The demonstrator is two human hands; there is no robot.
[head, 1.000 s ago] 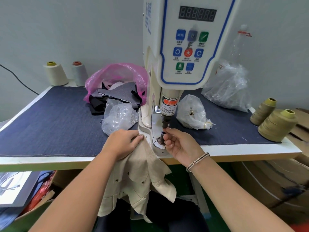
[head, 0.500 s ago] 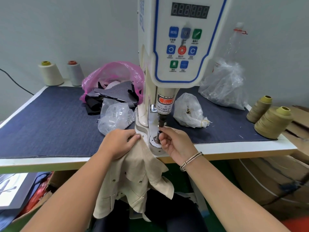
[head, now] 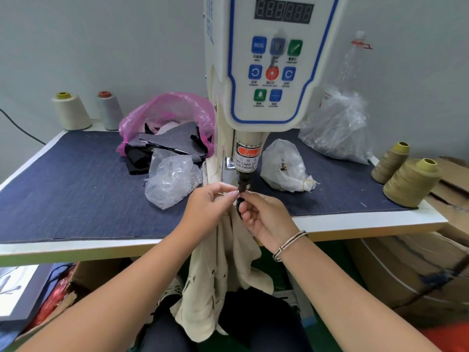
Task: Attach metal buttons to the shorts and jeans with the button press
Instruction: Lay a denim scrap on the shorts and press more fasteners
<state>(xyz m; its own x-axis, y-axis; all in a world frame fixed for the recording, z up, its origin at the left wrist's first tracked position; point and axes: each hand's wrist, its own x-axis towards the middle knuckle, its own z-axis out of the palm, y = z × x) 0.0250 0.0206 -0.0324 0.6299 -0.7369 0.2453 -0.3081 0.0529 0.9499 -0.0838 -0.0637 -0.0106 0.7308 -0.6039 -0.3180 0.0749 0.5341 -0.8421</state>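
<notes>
The white button press (head: 274, 72) stands at the middle of the table, its dark punch (head: 242, 185) pointing down. Beige shorts (head: 215, 275) hang from the press base over the table's front edge. My left hand (head: 208, 207) grips the top of the shorts, with its thumb and forefinger reaching to the punch tip. My right hand (head: 264, 214) pinches a small dark button piece (head: 239, 202) just under the punch. The lower die is hidden behind my fingers.
Clear bags of metal parts (head: 281, 168) (head: 172, 181) flank the press on the denim-covered table (head: 76, 186). Behind are a pink bag of fabric scraps (head: 167, 115), a large clear bag (head: 337, 128) and thread cones (head: 411, 184) (head: 71, 110). Cardboard boxes (head: 418, 262) stand at the right.
My left hand has moved right and up with the shorts, bringing its fingertips to the punch. My right hand has stayed pinching at the die, shifting slightly upward.
</notes>
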